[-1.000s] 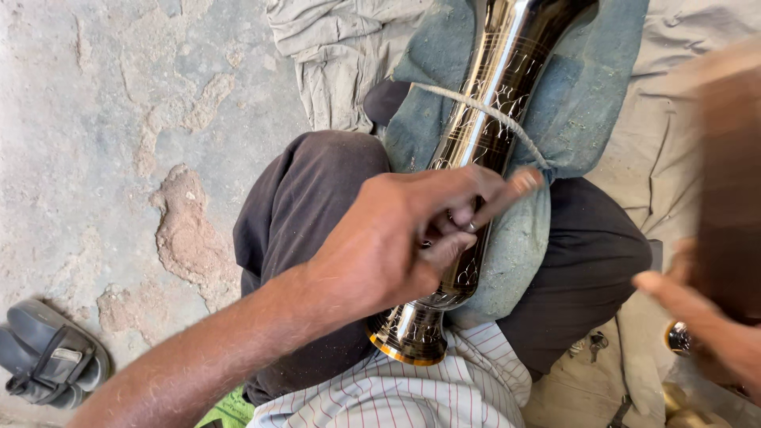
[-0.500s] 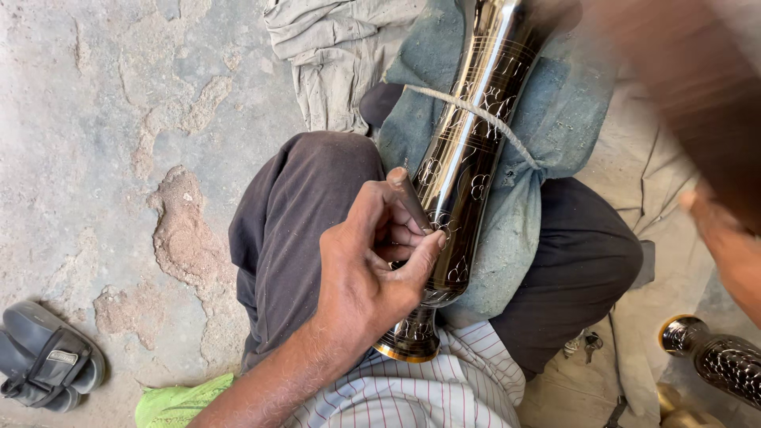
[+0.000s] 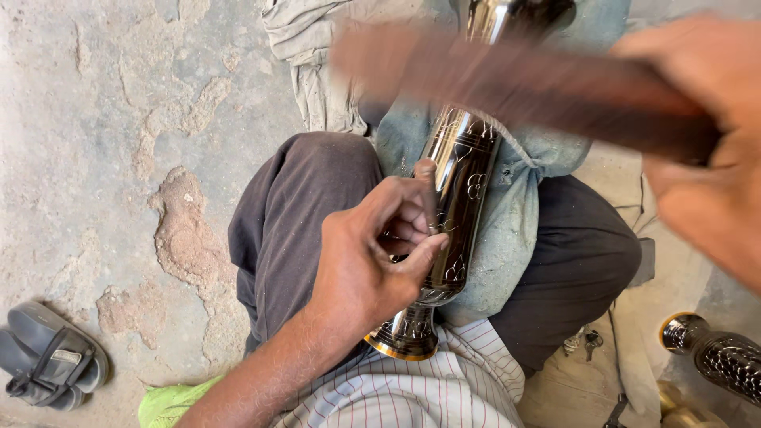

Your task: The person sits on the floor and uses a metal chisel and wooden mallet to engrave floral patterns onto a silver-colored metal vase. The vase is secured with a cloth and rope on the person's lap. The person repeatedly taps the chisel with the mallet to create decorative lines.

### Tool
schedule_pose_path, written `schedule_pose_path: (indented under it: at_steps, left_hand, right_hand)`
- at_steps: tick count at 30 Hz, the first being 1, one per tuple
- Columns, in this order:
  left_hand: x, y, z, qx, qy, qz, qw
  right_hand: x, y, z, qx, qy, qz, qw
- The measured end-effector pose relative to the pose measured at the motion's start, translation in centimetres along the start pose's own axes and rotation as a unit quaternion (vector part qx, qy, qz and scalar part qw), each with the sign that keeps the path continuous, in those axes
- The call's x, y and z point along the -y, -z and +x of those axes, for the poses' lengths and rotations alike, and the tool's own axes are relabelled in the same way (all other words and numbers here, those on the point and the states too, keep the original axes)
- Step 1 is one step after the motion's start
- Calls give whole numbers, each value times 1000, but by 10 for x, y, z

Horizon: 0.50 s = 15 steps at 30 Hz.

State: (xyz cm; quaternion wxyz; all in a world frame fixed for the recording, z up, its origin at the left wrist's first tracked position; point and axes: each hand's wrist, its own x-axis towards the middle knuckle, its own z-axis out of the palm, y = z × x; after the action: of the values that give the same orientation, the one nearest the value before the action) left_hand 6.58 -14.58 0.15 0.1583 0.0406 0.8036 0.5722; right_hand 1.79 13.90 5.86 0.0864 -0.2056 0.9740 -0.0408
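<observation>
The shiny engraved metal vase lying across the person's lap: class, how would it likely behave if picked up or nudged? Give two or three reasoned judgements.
The shiny engraved metal vase looks polished, so it is probably slippery to grip. Its round, tapering body would likely roll if the blue-grey cloth and the left hand were not steadying it. Being metal, it seems stiff and fairly heavy for its size.

No packages, labels, signs or screens are in view.

Floor: bare concrete, rough, with cracked, pitted patches. Grey sandal lies at lower left. Crumpled pale cloth spread at top centre. Bright green cloth at bottom edge. Dark engraved metal piece rests at lower right, keys near it.
</observation>
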Motion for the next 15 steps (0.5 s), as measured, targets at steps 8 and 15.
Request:
schedule_pose_path:
  at_steps: [8,15]
  left_hand:
    - [-12,8,12,98,-14,-1,995]
    - [-16,10,26,163,-124,94,974]
  right_hand:
    - [-38,-63,-31,129,-289,149,937]
    - [-26,-120,-123,-120,-308,423,843]
